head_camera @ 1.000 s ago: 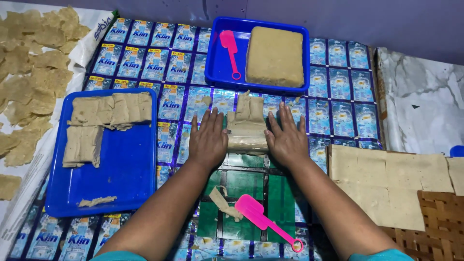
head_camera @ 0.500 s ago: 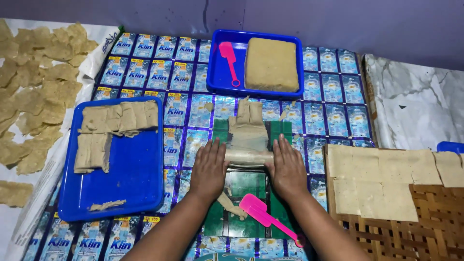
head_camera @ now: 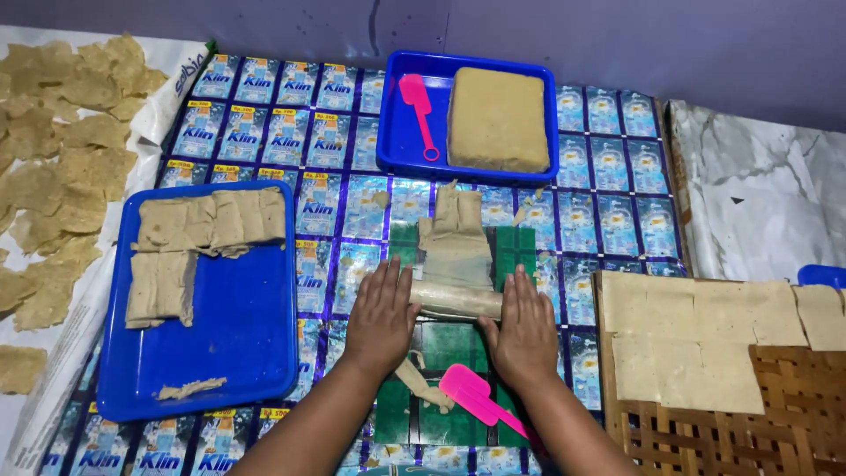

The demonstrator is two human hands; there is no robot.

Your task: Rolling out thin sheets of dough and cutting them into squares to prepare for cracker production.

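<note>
Sachet-patterned matting covers the floor. Left of the roller [head_camera: 456,300] I see my left hand [head_camera: 382,316], flat and spread on its end; my right hand [head_camera: 523,326] likewise opposite. Its long axis runs crosswise between them, over dough [head_camera: 456,256].

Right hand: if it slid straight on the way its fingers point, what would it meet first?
The right hand points up the mat, palm on the roller. Past the roller lies the flattened dough strip, probably first in line; beyond it stands the blue tray with the dough block.
</note>
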